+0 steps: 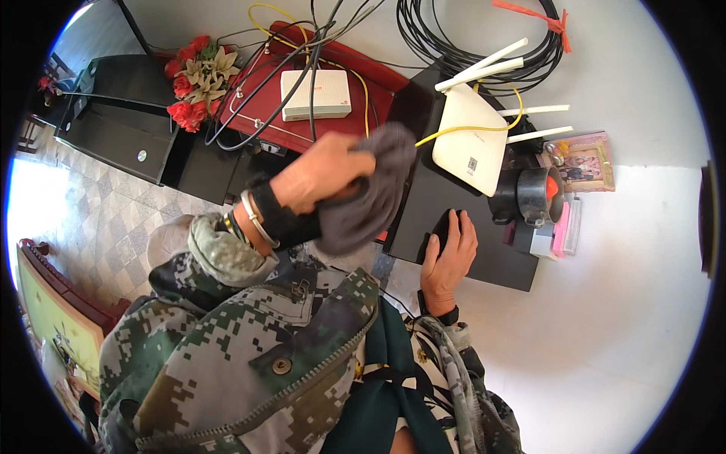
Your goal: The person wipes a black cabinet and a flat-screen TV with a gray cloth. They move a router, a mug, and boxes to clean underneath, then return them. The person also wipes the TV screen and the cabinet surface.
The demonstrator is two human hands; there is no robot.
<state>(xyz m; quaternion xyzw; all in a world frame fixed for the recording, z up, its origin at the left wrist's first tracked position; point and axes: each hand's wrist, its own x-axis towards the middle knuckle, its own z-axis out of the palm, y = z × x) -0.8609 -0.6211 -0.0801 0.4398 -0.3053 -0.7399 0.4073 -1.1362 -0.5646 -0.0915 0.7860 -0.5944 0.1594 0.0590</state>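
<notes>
My left hand grips a dark grey cloth, blurred by motion. The cloth hangs over the gap between a red glass-topped stand and a black cabinet top. Palm down, my right hand rests on the black top with its fingers pointing away from me and its thumb apart. Beyond those fingers, a white router with several antennas lies on the same top. A yellow cable crosses the router. On the red stand sits a white modem box, with black cables running over it.
Artificial red and cream flowers stand left of the modem. A coiled black cable hangs on the wall, tied with red ribbon. Right of the router are metal pots, a framed photo and small boxes. A black cabinet extends left.
</notes>
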